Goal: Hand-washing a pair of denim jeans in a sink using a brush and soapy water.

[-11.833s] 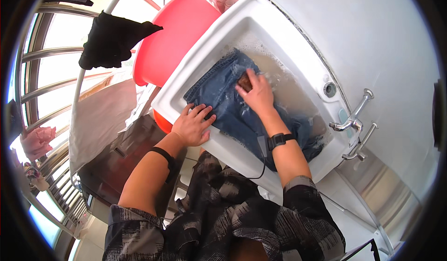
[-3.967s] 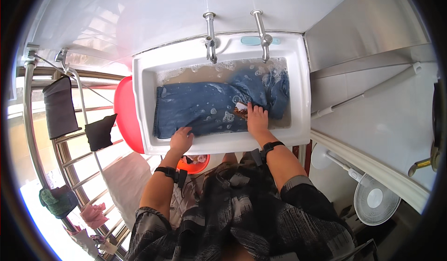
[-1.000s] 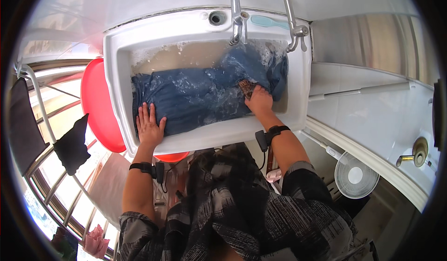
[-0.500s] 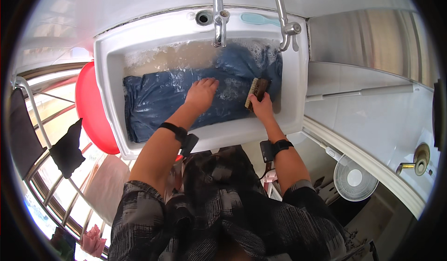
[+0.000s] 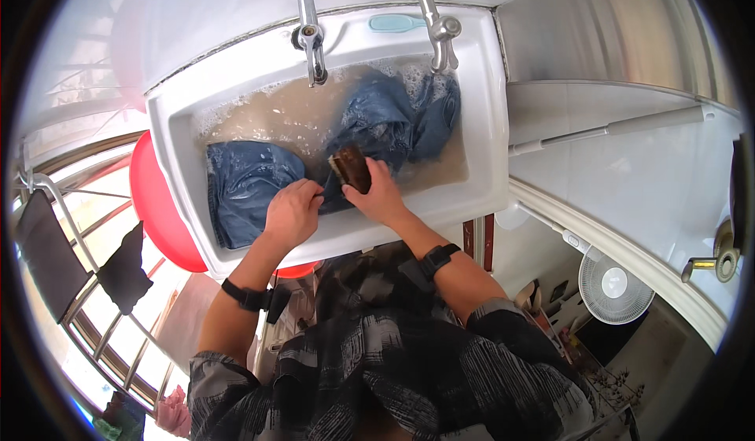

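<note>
A soaked blue garment, which looks like denim, lies bunched in cloudy, soapy water in the white sink. One part is spread at the left, another heaped toward the right, with a narrow gathered stretch between. My left hand has its fingers closed on the gathered cloth near the sink's front side. Just to the right, my right hand grips a brown wooden scrub brush, tilted over the cloth, its pale bristles facing left. The two hands are close together but apart.
Two metal taps, the left tap and right tap, reach over the sink's back. A light-blue brush lies on the back ledge. A red basin stands against the sink's left side. A white fan is at lower right.
My right hand has moved left with the scrub brush. My left hand has come down toward the front and closed on the cloth. The garment, spread flat before, is now bunched, baring more water.
</note>
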`<state>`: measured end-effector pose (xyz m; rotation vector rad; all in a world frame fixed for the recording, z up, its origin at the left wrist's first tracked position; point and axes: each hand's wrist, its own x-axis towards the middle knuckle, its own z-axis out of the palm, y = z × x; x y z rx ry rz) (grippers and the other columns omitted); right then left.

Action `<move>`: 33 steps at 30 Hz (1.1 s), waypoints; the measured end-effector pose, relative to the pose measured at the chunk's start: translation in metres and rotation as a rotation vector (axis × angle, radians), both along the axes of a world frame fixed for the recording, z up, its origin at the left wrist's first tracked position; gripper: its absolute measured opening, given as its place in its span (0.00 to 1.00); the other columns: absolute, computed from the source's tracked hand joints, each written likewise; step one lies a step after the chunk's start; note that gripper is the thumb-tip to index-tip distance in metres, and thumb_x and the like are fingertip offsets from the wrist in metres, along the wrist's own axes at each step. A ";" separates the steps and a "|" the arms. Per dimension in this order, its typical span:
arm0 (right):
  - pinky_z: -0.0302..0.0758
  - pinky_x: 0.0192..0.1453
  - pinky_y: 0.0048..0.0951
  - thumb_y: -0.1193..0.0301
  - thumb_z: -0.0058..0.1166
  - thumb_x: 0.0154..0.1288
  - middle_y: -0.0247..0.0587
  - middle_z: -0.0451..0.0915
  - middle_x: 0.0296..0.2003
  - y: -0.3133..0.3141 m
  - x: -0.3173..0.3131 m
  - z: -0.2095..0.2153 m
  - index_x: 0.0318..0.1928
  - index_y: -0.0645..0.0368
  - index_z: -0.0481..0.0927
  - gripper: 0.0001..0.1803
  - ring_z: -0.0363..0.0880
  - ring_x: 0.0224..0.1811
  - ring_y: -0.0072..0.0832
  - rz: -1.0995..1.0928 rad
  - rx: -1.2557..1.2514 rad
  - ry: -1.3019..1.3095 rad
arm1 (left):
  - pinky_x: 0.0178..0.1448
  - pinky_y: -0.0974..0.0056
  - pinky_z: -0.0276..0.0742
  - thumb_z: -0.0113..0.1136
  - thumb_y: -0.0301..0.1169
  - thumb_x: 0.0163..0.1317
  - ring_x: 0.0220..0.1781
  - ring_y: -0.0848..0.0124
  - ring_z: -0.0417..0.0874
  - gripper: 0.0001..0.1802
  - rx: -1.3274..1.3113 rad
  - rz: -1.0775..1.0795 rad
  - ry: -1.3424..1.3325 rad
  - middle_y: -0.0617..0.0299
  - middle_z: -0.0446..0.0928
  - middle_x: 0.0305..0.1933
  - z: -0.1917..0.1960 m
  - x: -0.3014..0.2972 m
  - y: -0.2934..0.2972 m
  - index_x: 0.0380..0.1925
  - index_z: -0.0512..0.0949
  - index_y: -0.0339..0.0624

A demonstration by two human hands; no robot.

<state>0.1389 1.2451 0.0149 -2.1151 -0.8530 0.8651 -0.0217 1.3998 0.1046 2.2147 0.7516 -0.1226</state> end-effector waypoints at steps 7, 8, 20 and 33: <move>0.77 0.60 0.51 0.56 0.71 0.55 0.57 0.74 0.52 0.040 0.004 -0.018 0.67 0.64 0.69 0.44 0.76 0.57 0.55 0.129 -0.176 -0.221 | 0.51 0.52 0.79 0.60 0.24 0.64 0.46 0.48 0.84 0.06 -0.014 0.153 0.015 0.49 0.81 0.39 0.045 -0.089 0.013 0.39 0.80 0.36; 0.77 0.59 0.51 0.56 0.71 0.54 0.56 0.74 0.51 0.042 0.015 -0.018 0.67 0.64 0.69 0.43 0.76 0.56 0.53 0.121 -0.225 -0.319 | 0.51 0.52 0.79 0.60 0.24 0.64 0.46 0.48 0.84 0.06 -0.007 0.230 0.025 0.48 0.81 0.40 0.046 -0.101 0.016 0.40 0.80 0.35; 0.75 0.63 0.51 0.56 0.71 0.57 0.60 0.73 0.54 0.038 -0.001 -0.008 0.67 0.69 0.67 0.44 0.74 0.59 0.57 -0.051 -0.067 -0.290 | 0.57 0.52 0.77 0.62 0.28 0.65 0.53 0.50 0.81 0.14 0.587 0.335 -0.003 0.50 0.80 0.49 -0.019 -0.087 0.005 0.50 0.80 0.40; 0.76 0.63 0.52 0.60 0.70 0.49 0.57 0.78 0.56 -0.029 0.081 -0.003 0.60 0.63 0.69 0.39 0.77 0.59 0.57 0.344 -0.413 -0.187 | 0.55 0.49 0.82 0.66 0.39 0.68 0.48 0.54 0.87 0.18 -0.216 0.426 0.386 0.53 0.84 0.39 -0.122 0.026 -0.017 0.47 0.82 0.35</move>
